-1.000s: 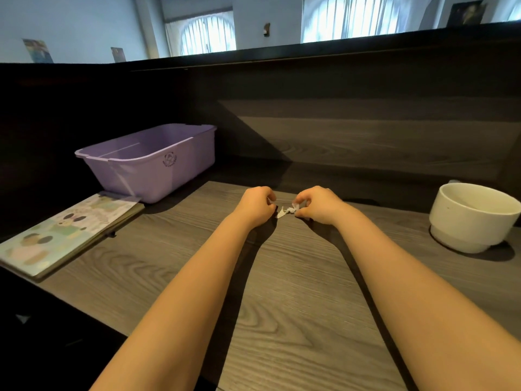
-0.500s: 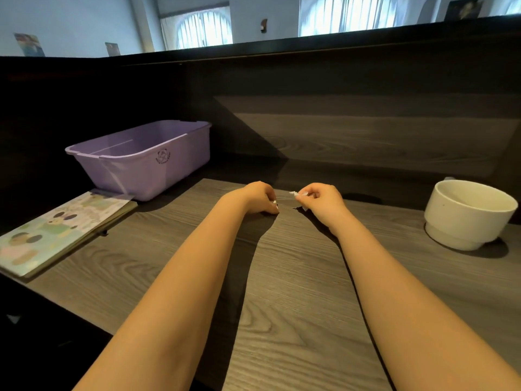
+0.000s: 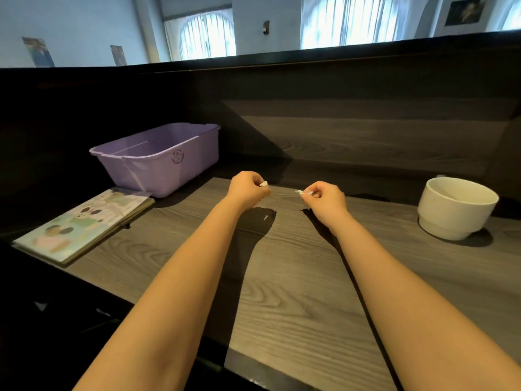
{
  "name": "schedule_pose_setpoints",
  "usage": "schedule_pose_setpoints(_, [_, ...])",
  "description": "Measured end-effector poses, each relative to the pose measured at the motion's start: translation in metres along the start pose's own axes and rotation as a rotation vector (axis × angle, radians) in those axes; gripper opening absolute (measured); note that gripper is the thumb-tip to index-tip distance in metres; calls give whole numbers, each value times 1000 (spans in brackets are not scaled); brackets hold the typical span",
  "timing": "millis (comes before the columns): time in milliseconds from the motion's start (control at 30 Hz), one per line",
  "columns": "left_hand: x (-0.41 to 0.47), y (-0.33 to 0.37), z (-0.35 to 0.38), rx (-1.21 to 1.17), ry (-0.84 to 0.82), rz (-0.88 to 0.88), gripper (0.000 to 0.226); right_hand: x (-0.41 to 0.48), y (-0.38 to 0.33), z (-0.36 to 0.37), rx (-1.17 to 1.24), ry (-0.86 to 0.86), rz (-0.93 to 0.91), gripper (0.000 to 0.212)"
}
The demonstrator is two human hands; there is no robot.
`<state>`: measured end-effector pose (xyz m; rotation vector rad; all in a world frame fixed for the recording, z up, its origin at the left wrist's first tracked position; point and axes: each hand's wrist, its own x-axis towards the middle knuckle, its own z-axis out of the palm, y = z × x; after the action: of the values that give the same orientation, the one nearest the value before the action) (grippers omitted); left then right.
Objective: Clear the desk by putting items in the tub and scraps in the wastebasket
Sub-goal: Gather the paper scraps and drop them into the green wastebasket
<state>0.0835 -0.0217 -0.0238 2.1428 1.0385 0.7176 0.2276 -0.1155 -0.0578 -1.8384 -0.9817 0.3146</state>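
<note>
The book [image 3: 84, 224] lies on the table [image 3: 296, 277] just beside the tub [image 3: 158, 162], not yet put in. The left hand [image 3: 248, 187] pinches a scrap [image 3: 263, 184] and the right hand [image 3: 324, 197] a second scrap [image 3: 300, 192], both well apart from the white wastebasket [image 3: 456, 207]. Most of the job looks undone.

lilac tub [image 3: 158, 162] back left, book [image 3: 84, 224] beside it, white wastebasket [image 3: 456, 210] right, scraps [image 3: 264, 184] pinched

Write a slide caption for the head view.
Left hand and right hand pinch paper scraps over the desk, between purple tub and white container.
</note>
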Motion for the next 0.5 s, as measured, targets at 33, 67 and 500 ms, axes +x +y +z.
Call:
schedule_pose_setpoints(33, [-7,1,-5,-21,36,8,3,-6,-4,0,0,4,-11,5])
schedule_pose_setpoints(67, [-14,1,-10,-35,71,17,2,-14,-8,0,1,8,-26,6])
schedule_pose_setpoints(500, [-153,-5,-83,-53,331,81,4,-133,-87,3,136,-34,-268,5])
